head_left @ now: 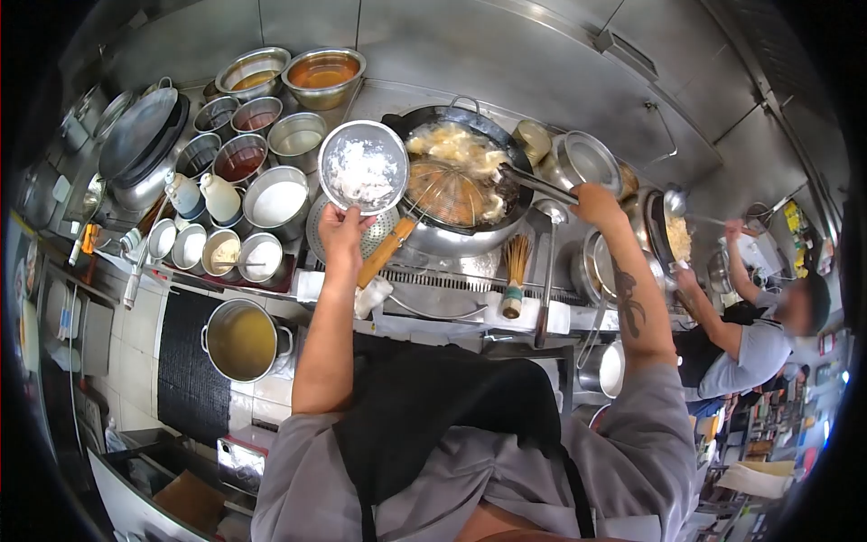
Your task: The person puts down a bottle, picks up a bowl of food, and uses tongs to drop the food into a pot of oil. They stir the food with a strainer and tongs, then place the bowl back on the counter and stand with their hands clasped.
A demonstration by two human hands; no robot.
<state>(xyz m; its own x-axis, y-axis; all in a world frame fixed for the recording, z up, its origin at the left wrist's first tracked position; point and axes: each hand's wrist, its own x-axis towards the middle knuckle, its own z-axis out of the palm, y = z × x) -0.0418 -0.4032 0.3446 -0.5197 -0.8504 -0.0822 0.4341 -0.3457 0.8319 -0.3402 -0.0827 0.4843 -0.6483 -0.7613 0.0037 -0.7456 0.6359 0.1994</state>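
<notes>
Left hand [341,228] clamps the rice bowl [363,167] beside the wok [465,181]; right hand [596,203] grips a ladle [537,183] over it

Seasoning bowls [237,163] crowd left, wok [461,181] centre, co-worker's arm [713,316] blocks right

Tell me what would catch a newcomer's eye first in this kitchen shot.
Probably the wok at centre, full of pale frying food with a wire skimmer resting in it. The left hand holds a metal bowl of white food just left of the wok, while the right hand grips a ladle handle reaching into it. Seasoning tins crowd the upper left, and another person cooks at far right.
</notes>
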